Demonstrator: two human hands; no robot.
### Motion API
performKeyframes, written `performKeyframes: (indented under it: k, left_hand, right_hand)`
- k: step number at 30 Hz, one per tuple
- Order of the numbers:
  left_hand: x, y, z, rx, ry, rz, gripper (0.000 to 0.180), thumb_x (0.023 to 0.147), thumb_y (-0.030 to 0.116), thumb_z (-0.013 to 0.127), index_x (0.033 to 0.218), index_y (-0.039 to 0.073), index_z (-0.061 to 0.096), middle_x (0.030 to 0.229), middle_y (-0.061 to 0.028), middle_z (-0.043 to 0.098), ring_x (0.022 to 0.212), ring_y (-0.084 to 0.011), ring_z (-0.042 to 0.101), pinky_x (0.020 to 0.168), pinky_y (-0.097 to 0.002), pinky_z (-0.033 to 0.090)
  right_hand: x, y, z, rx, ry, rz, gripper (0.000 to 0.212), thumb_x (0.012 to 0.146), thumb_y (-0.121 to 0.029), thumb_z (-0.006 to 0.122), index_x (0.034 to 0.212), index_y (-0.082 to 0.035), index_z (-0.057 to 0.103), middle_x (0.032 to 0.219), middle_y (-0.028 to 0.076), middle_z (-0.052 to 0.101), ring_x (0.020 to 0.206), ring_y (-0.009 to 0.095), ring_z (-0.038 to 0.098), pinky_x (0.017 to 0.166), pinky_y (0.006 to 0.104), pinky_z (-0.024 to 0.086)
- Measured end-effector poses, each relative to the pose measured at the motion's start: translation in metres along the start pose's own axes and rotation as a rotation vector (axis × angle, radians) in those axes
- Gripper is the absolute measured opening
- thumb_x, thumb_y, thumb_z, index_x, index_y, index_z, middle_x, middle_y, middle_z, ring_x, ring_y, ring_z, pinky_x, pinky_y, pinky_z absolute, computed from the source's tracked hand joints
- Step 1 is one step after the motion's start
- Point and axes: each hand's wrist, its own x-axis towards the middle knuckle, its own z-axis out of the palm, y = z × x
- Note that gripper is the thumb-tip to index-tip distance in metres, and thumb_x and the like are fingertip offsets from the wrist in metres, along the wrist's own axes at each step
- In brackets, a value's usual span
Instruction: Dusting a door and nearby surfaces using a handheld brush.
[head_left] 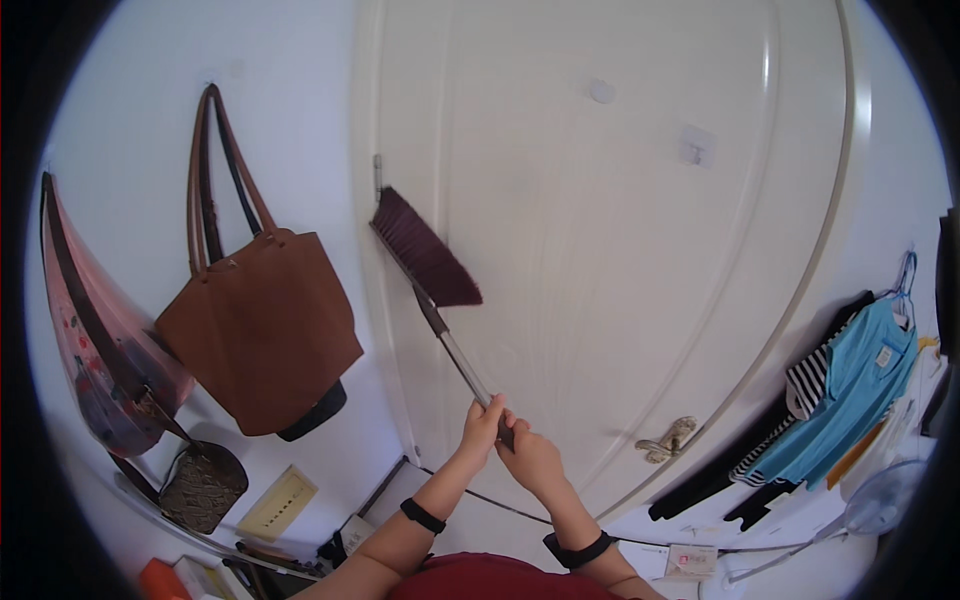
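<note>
Both my hands grip the handle of a broom (432, 256) with a wide head of dark maroon bristles. My left hand (482, 428) is wrapped round the metal pole, a little above my right hand (531, 457), which closes on the dark grip at its lower end. The broom tilts up and to the left, its head raised in front of a white door (600, 250), beside the hinge edge. Whether the bristles touch the door I cannot tell. A black band circles each of my forearms.
A brown tote bag (265, 335) hangs on the left wall, with a pink patterned bag (110, 360) and a small dark pouch (203, 487) beside it. An ornate door handle (667, 440) sticks out at right. Clothes on hangers (850, 385) and a fan (885, 497) stand farther right.
</note>
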Motion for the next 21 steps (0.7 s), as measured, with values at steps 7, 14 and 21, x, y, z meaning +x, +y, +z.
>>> performKeyframes:
  k: [7,14,21]
  left_hand:
    - [-0.001,-0.006,0.001,0.050,0.040,0.032,0.020,0.098,0.024,0.052,0.095,0.007,0.041,0.070,-0.0043,0.053,0.066,-0.0135,0.056,0.059,-0.0281,0.048]
    - [-0.018,-0.046,0.105,0.039,-0.111,0.258,0.015,0.096,0.010,0.051,0.098,0.007,0.036,0.074,-0.0031,0.048,0.059,-0.0111,0.051,0.054,-0.0244,0.044]
    - [-0.048,-0.059,0.213,0.739,-0.406,0.320,0.038,0.092,0.040,0.053,0.103,0.004,0.044,0.067,-0.0143,0.063,0.062,-0.0338,0.065,0.056,-0.0422,0.049]
  right_hand:
    - [-0.007,0.000,0.000,0.100,0.056,0.071,0.041,0.081,-0.033,0.065,0.109,-0.004,0.057,0.082,0.022,0.067,0.080,0.039,0.065,0.069,0.0475,0.051]
    - [-0.048,0.084,-0.030,0.248,0.273,0.124,0.034,0.079,-0.025,0.067,0.104,-0.005,0.058,0.072,0.016,0.065,0.066,0.031,0.065,0.060,0.0384,0.050]
    - [-0.104,0.142,-0.066,0.945,0.615,0.245,0.021,0.084,-0.013,0.063,0.102,-0.002,0.059,0.067,0.000,0.057,0.055,0.006,0.052,0.049,0.0220,0.039]
